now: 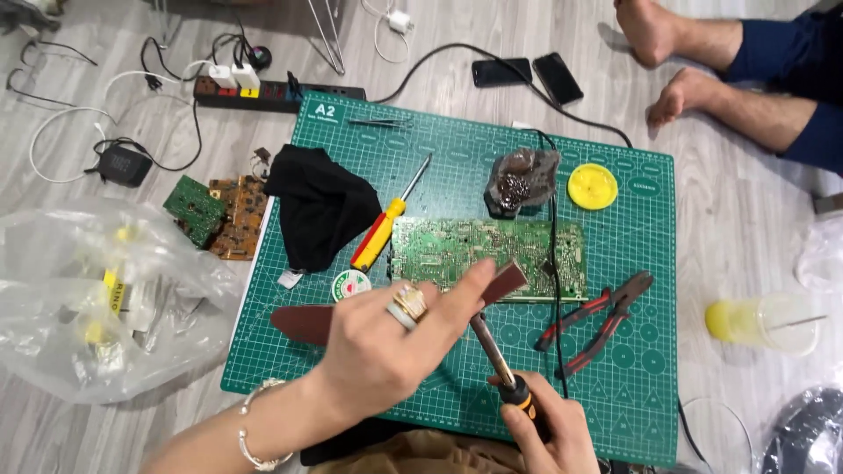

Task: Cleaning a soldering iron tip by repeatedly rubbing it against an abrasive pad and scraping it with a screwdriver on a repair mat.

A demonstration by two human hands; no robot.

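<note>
Hands worked over a green cutting mat laid on a grey wood floor. Left hand, w/ a ring and a bracelet, was pinched shut on a flat brown strip that ran across the mat's front, fingers pointing toward the green circuit board at mat centre. Right hand was clamped round the black/orange grip of a soldering iron; its tip sat up by the strip's right end, just at the board's front edge. Can't tell if tip touched the board.

Beside the board, left: red/yellow screwdriver, black cloth, small round tin. Right of it: red-handled pliers. Behind: dark iron stand, yellow round lid, tweezers. Off the mat: power strip, two more boards, clear plastic bags, two phones, yellowish cup. Another person's bare legs were at top right.
</note>
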